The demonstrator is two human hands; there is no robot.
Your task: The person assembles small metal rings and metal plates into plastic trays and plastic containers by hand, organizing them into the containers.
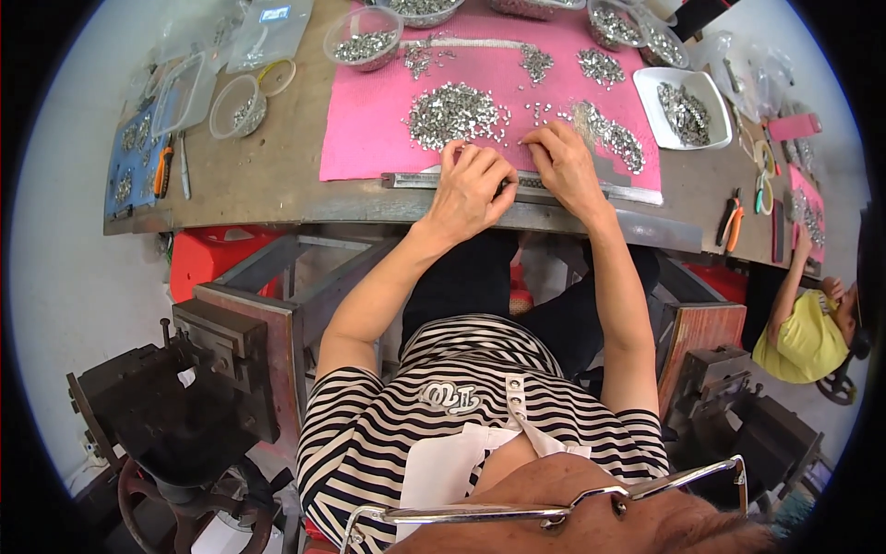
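Thin metal-framed glasses (461, 515) sit nearest. Beyond them, the person's left hand (471, 189) and right hand (568, 166) are over a long metal rail (415, 181) at the surface's (286, 185) near edge. Both hands' fingers are curled; whether they grip anything cannot be told. Small metal pieces (452, 115) lie heaped on the pink mat (369, 129) just past the left hand.

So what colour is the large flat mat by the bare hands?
The flat mat is pink, clearest in the head view.
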